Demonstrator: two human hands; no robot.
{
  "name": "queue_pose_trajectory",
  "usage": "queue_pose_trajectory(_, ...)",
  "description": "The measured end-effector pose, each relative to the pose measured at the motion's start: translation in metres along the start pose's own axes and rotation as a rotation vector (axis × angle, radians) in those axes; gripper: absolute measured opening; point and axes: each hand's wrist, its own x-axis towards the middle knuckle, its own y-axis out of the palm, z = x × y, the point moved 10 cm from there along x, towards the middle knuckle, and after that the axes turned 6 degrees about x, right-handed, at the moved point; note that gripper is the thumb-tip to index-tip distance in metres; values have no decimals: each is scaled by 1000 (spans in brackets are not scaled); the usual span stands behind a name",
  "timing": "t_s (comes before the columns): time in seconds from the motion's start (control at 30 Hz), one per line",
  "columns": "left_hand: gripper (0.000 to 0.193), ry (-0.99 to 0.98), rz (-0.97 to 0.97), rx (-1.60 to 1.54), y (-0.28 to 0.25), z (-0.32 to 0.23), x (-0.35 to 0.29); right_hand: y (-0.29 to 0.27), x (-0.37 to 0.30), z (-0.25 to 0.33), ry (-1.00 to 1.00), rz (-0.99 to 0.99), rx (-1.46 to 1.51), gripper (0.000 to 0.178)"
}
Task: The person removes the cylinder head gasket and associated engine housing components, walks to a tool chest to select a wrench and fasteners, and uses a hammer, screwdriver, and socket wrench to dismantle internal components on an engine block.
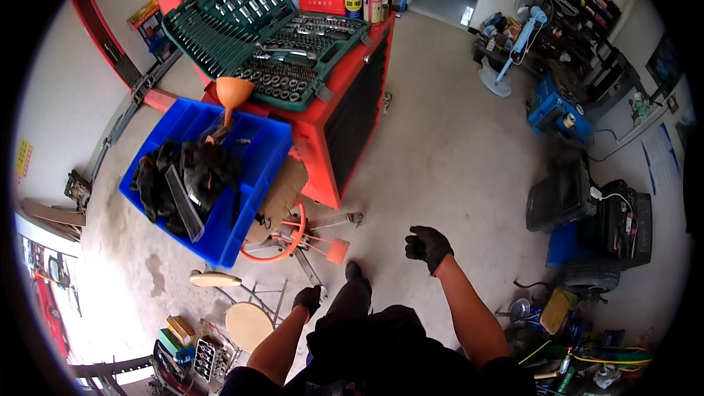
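My left hand (308, 299), in a black glove, hangs low beside my left leg with its fingers curled in. A grey metal bar (309, 270) ends right at its fingertips; whether the hand grips it or anything else is unclear. My right hand (427, 246), also gloved in black, is held out over the floor with fingers loosely bent and apart, nothing in it. Ahead on the left is a blue divided tray (258, 152) with black gloves (158, 176) and a clear flat strip (183, 202) in it. An orange funnel (233, 92) stands at its far edge.
A red tool cabinet (345, 121) bears an open green socket set (323, 66) and spray cans (354, 1). Round stools (248, 325) and an orange-rimmed stand (302, 231) are at left. A blue fan (522, 37), black monitors (557, 194) and a tyre (590, 276) line the right wall.
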Motion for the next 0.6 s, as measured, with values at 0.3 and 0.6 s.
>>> queue_pose_trajectory(0.3,27,150,-435,-52,-217,-160,55,229,218,200,50,289,121,22)
queue_pose_trajectory(0.6,22,-565,-586,-317,-225,-263,15,334,358,244,304,368,128,43)
